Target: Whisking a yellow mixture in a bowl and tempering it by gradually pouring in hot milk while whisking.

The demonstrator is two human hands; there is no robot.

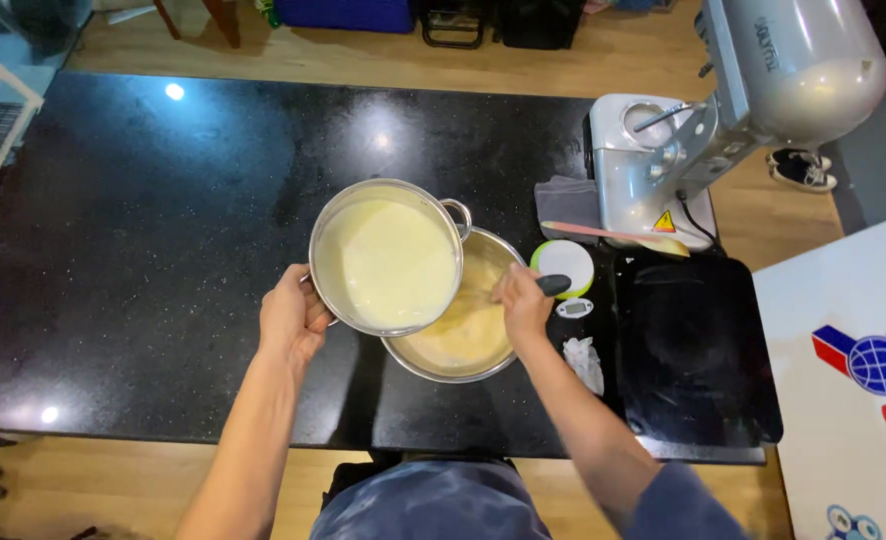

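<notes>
My left hand (291,316) grips the side handle of a steel pot (387,257) full of pale yellow liquid, held tilted over a steel mixing bowl (460,357). The bowl sits on the black counter and holds a yellowish mixture. My right hand (525,302) is closed on the dark handle of a utensil (551,285) whose working end dips into the bowl under the pot's rim; that end is mostly hidden.
A small round kitchen scale (566,268) with a green rim stands right of the bowl. Behind it is a silver stand mixer (723,120), head tilted up, with a spatula (613,236) lying across. A black tray (696,350) and crumpled plastic (584,362) lie to the right.
</notes>
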